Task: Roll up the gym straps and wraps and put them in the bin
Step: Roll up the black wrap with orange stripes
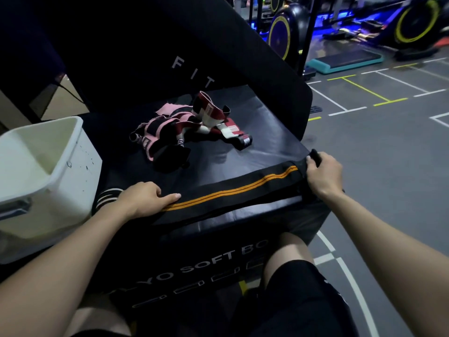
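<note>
**Mia:** What is the person doing?

**Sam:** They have a long black wrap with orange stripes (230, 190) laid flat along the near edge of the black surface (267, 142). The right hand (324, 176) is at the right end of it. Its fingers (313, 164) are curled tight around that end, which looks like the start of a roll.

**Mia:** And the other hand?

**Sam:** The left hand (145, 197) lies flat on the left end. Its fingers (173, 197) are loose and just press the wrap down.

**Mia:** Where is the bin?

**Sam:** The white bin (73, 152) is on the left, just beside the surface. I cannot see anything in it from here. A pile of pink and red wraps (192, 122) waits farther back, in the middle of the surface.

**Mia:** What could go wrong?

**Sam:** I think the roll could come out crooked if the left hand lets go, because the wrap would go slack and slide. It also lies right by the near edge, so it could slip off and drop to the floor (388, 154). And a loose roll may pop open when it lands in the bin.
</note>
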